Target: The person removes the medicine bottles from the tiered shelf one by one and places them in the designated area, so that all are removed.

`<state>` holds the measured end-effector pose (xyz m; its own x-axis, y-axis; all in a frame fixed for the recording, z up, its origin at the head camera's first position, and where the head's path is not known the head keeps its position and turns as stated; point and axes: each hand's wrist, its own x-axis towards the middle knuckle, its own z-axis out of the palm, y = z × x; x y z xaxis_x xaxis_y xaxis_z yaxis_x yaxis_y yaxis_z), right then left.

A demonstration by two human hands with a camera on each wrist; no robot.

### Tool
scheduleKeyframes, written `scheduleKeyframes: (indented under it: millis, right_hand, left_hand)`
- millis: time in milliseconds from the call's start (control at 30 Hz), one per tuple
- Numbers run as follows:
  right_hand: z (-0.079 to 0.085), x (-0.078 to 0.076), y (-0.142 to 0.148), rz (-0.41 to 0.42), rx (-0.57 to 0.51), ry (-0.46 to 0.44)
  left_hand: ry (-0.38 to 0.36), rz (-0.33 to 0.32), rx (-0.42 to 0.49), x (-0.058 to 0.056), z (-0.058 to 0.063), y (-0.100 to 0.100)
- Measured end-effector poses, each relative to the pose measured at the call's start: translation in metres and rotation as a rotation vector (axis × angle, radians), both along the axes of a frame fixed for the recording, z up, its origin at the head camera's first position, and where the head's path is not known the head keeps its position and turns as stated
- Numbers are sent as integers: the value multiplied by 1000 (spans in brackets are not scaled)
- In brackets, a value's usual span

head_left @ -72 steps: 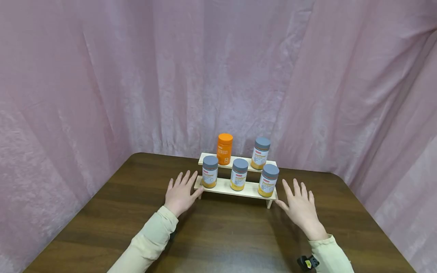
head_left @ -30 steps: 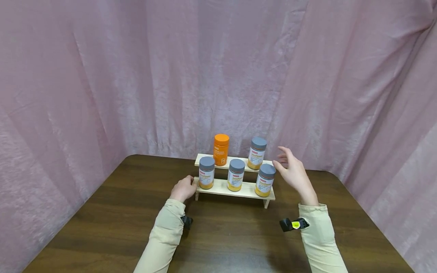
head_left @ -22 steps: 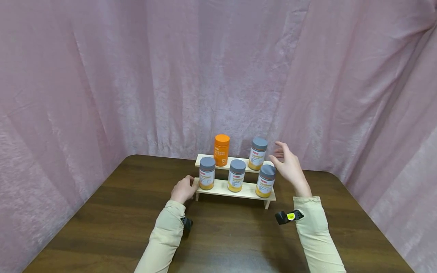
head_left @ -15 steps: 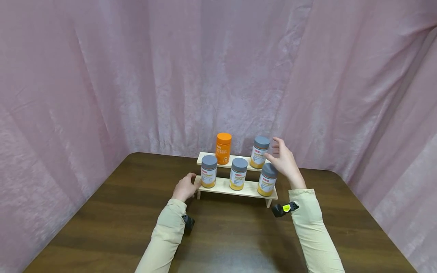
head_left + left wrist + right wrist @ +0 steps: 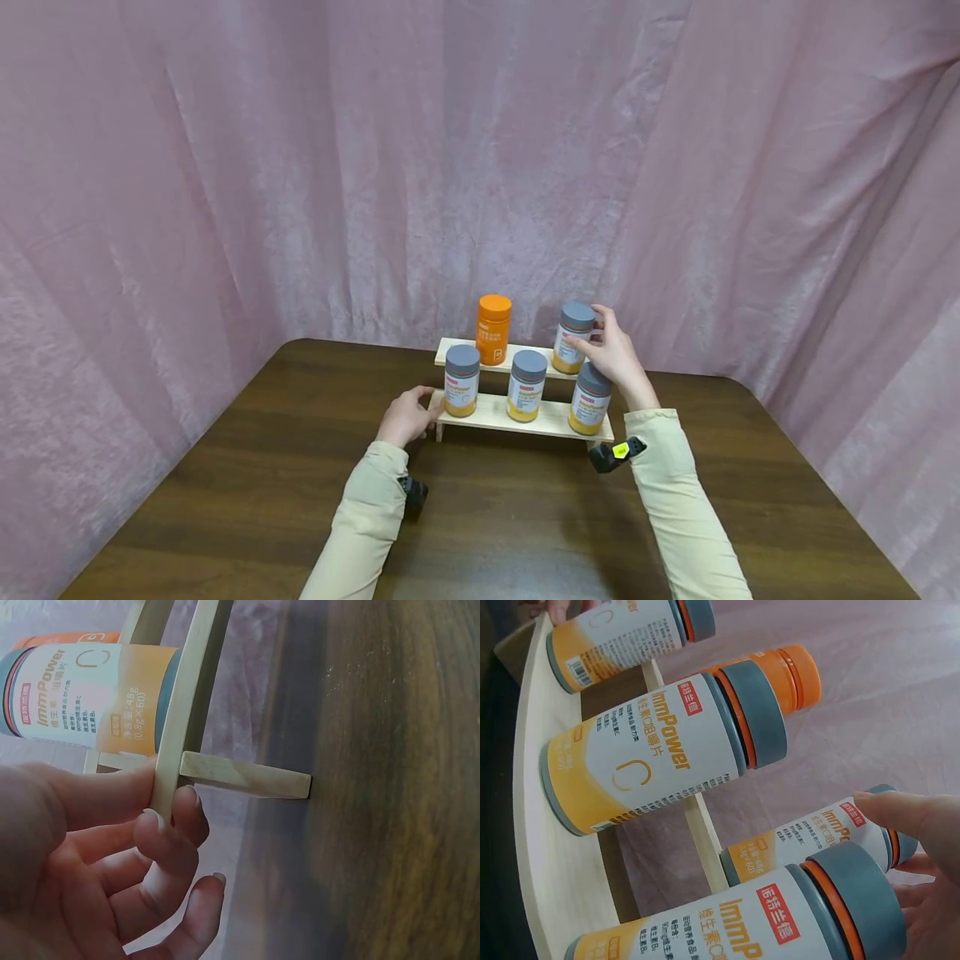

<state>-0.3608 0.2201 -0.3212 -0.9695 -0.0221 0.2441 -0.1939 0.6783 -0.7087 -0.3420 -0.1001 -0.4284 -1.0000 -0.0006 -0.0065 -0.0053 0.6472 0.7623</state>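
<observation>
A two-tier wooden display rack [image 5: 487, 412] stands on the table, holding several vitamin bottles. My left hand [image 5: 406, 416] pinches the left end of its lower board, thumb on top and fingertips underneath, as the left wrist view shows. At the upper right, my right hand [image 5: 617, 356] grips a grey-capped vitamin bottle [image 5: 567, 354], thumb in front and fingers behind its cap. That bottle still stands on the upper board. Grey-capped bottles stand on the lower board at left [image 5: 461, 392], middle [image 5: 645, 754] and right [image 5: 587, 410]. An orange bottle [image 5: 492, 333] is at the upper left.
The brown wooden table [image 5: 495, 517] extends in front of the rack and to both sides. Behind it hangs a pink curtain [image 5: 480, 167]. The lower right bottle sits just in front of and below my right hand.
My left hand has moved from lying spread beside the rack to pinching its lower board. My right hand has come up and leftward, and its thumb and fingers have closed on the upper right bottle.
</observation>
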Motion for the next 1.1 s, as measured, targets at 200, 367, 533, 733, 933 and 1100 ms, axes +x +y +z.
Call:
scheduleKeyframes:
  millis: [200, 367, 533, 733, 933, 1100]
  right_hand:
    - [-1, -3, 0, 3, 3, -7]
    - [-4, -2, 1, 0, -9, 26]
    - [-3, 0, -1, -23, -17, 83]
    - [-2, 4, -2, -62, -38, 154]
    - [1, 10, 3, -110, -39, 236]
    - [1, 12, 6, -132, -45, 281]
  left_hand:
    - [-12, 0, 59, 1, -1, -2]
    - [-5, -4, 75, 3, -1, -3]
    - [0, 7, 74, 3, -3, -2]
    - [-13, 12, 72, 0, -3, -4]
    - [-14, 8, 96, 2, -3, -2]
    - [-16, 9, 120, 2, -3, -1]
